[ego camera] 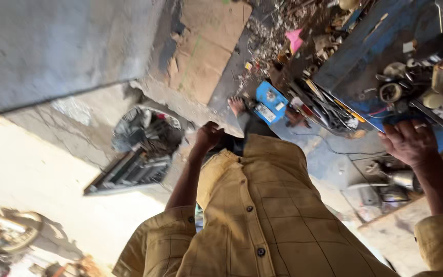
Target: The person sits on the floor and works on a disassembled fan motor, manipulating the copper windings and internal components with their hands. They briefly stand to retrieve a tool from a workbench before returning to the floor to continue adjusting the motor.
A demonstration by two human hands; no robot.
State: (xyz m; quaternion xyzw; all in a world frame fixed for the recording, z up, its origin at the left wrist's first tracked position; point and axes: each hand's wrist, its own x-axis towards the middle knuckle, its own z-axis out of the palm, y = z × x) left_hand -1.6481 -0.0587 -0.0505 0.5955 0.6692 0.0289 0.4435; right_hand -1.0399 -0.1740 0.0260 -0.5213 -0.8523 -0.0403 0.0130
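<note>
Bench (355, 61), blue & full of metal bits: right hand (410, 142) lies flat on its edge, prob. for balance. Left hand (208, 136) hangs curled, holding nothing.

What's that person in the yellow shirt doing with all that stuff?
The person in a yellow checked shirt stands in a cluttered workshop, seen from above. The right hand rests on the edge of a blue bench piled with metal parts and tools. The left hand hangs by the hip in a loose fist, holding nothing that shows. A blue box sits on the floor near a bare foot.
</note>
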